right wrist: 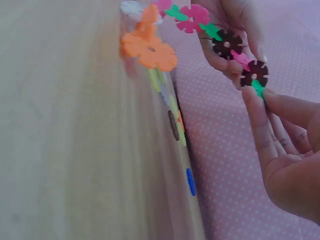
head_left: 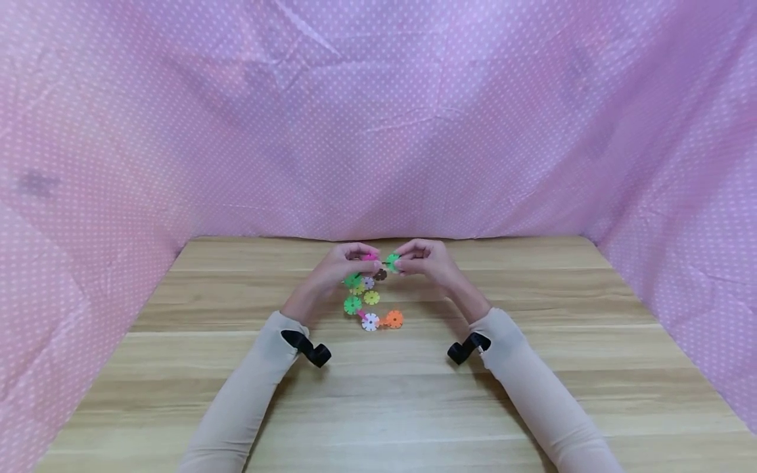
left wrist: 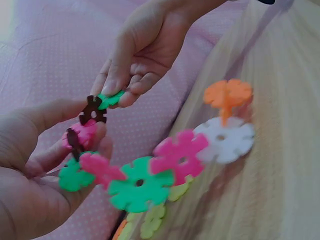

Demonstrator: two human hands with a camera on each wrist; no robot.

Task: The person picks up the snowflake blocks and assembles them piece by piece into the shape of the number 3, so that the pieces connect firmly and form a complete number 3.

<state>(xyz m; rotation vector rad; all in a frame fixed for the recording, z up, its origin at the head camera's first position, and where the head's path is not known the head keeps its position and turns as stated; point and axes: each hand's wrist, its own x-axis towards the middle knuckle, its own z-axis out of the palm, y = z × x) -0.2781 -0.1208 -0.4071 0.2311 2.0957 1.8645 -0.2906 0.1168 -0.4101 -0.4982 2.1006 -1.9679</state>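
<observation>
A chain of notched plastic snowflake discs hangs from my left hand point(head_left: 336, 268), whose thumb and fingers pinch it near a pink disc point(left wrist: 82, 134) and a brown disc point(left wrist: 91, 113). My right hand point(head_left: 434, 261) pinches a green disc point(right wrist: 257, 88) between thumb and fingertips, and its edge meets the brown disc's edge. Down from the left hand the chain runs through green, pink and white discs point(head_left: 370, 322) to an orange disc point(head_left: 395, 319) at its end. The left fingers partly hide the discs they hold.
Loose discs lie on the wooden table point(head_left: 378, 407) beyond the chain, among them a yellow disc point(head_left: 371, 297) and a blue disc point(right wrist: 191, 181). Pink dotted cloth point(head_left: 378, 131) hangs behind the table and along both sides.
</observation>
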